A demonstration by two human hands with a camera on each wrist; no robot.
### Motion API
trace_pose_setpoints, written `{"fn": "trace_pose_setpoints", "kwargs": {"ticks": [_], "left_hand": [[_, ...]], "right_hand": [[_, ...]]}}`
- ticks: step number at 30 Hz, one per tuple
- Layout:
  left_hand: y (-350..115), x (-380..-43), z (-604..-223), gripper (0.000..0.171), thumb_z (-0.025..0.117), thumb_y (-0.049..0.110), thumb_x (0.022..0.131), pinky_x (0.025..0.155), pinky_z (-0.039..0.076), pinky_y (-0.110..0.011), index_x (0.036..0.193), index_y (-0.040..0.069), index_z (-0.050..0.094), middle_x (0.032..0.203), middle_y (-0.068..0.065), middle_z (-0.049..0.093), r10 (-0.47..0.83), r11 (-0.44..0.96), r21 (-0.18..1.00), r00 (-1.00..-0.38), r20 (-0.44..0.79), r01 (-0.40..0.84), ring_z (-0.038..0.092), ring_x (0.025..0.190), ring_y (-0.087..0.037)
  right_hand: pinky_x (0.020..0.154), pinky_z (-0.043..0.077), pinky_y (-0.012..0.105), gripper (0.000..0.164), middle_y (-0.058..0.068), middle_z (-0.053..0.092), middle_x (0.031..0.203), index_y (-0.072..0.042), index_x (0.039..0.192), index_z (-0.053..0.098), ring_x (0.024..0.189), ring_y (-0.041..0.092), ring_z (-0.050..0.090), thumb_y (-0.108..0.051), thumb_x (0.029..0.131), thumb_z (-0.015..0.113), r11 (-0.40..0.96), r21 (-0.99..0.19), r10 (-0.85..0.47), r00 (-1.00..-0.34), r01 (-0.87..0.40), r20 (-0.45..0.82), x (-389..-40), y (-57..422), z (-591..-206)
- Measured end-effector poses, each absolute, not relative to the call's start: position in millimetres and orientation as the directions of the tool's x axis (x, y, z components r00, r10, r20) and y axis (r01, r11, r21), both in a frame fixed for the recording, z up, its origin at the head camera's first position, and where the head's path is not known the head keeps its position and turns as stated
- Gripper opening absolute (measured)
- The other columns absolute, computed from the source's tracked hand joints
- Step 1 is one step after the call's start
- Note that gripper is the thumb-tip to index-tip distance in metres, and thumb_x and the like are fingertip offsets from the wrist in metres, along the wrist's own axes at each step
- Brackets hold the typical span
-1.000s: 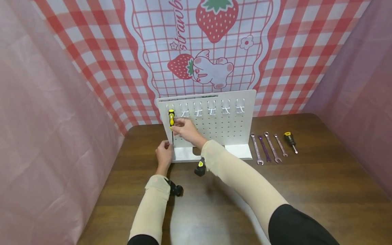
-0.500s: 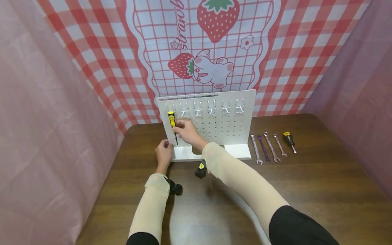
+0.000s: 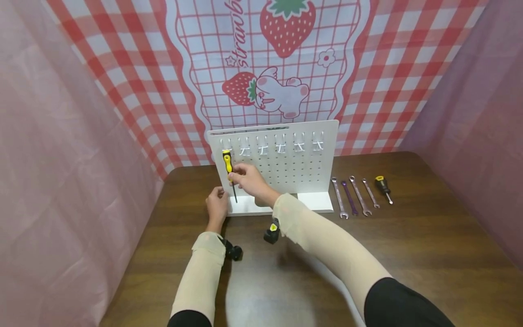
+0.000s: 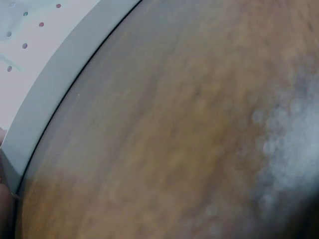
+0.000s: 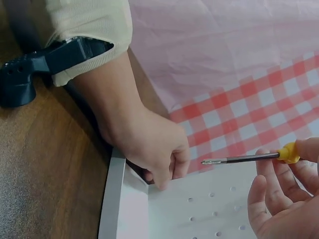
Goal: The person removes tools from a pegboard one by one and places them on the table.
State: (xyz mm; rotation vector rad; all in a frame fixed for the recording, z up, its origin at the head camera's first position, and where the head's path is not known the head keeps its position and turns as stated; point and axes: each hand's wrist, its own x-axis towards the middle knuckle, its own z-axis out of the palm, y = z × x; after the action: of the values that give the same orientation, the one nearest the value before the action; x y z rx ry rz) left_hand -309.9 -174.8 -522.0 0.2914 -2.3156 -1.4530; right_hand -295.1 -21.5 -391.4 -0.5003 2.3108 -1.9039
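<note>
In the head view, my right hand pinches a yellow-and-black screwdriver low on its handle, in front of the leftmost hook of a white pegboard. Handle up and shaft down, the tool tilts slightly. The right wrist view shows its dark shaft with a bare metal tip, beside my right fingers. My left hand grips the pegboard's lower left corner, fingers curled at the edge. Only a sliver of left fingertips enters the left wrist view, against the board's base.
Double hooks with white crosspieces line the board's upper part. Right of the stand, several wrenches, one a purple wrench, and a stubby screwdriver lie on the wooden table. A checked cloth hangs behind.
My right hand has moved down a little with the screwdriver, whose tip has swung to the right and lower, away from the hook. The left hand has stayed at the board's corner.
</note>
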Motion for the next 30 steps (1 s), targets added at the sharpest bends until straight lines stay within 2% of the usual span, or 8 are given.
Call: {"fn": "trace_pose_setpoints", "kwargs": {"ticks": [4,10,18,24,28,30], "left_hand": [[-174,-311,-523,0.021,0.063,0.004,0.090,0.086,0.055,-0.046,0.107,-0.005,0.070,0.101,-0.021,0.072,-0.367,0.452,0.892,-0.904,0.219,0.033,0.069,0.095,-0.034],[-175,-312,-526,0.020,0.063,0.003,0.090,0.087,0.055,-0.046,0.106,-0.007,0.070,0.101,-0.022,0.072,-0.355,0.457,0.887,-0.901,0.247,0.063,0.070,0.095,-0.035],[-175,-312,-527,0.019,0.064,0.003,0.090,0.088,0.055,-0.048,0.105,-0.007,0.069,0.100,-0.023,0.072,-0.352,0.470,0.878,-0.894,0.277,0.087,0.070,0.095,-0.037],[-173,-312,-527,0.019,0.064,0.002,0.091,0.090,0.054,-0.047,0.107,-0.008,0.069,0.102,-0.023,0.072,-0.356,0.453,0.889,-0.900,0.252,0.070,0.069,0.097,-0.037],[-174,-313,-526,0.021,0.064,0.003,0.091,0.092,0.053,-0.046,0.109,-0.007,0.069,0.104,-0.023,0.071,-0.364,0.436,0.899,-0.905,0.221,0.044,0.068,0.100,-0.036],[-174,-312,-527,0.022,0.064,0.004,0.092,0.093,0.052,-0.046,0.110,-0.007,0.069,0.106,-0.023,0.071,-0.363,0.431,0.901,-0.908,0.210,0.036,0.068,0.101,-0.036]], "right_hand": [[0.069,0.055,0.026,0.020,0.012,0.070,0.094,0.002,0.112,0.067,0.082,0.019,0.070,-0.012,0.099,0.062,0.159,-0.967,-0.329,-0.934,-0.197,0.137,-291,-19,-389],[0.069,0.054,0.026,0.019,0.013,0.071,0.094,0.003,0.111,0.067,0.084,0.021,0.070,-0.011,0.098,0.063,0.138,-0.965,-0.358,-0.919,-0.223,0.162,-284,-14,-386],[0.078,0.057,0.041,0.023,0.013,0.069,0.096,0.005,0.114,0.066,0.084,0.022,0.068,-0.010,0.098,0.063,0.108,-0.969,-0.404,-0.900,-0.221,0.160,-272,-1,-381],[0.079,0.057,0.040,0.024,0.023,0.070,0.103,0.005,0.115,0.065,0.093,0.035,0.068,-0.012,0.098,0.063,0.136,-0.963,-0.417,-0.895,-0.234,0.158,-266,20,-378],[0.086,0.056,0.050,0.026,0.021,0.070,0.105,0.007,0.115,0.065,0.095,0.032,0.068,-0.013,0.098,0.064,0.138,-0.965,-0.390,-0.908,-0.221,0.152,-266,34,-381],[0.086,0.057,0.050,0.027,0.022,0.069,0.105,0.007,0.115,0.065,0.094,0.030,0.068,-0.012,0.097,0.064,0.137,-0.969,-0.376,-0.916,-0.206,0.142,-265,42,-383]]}}
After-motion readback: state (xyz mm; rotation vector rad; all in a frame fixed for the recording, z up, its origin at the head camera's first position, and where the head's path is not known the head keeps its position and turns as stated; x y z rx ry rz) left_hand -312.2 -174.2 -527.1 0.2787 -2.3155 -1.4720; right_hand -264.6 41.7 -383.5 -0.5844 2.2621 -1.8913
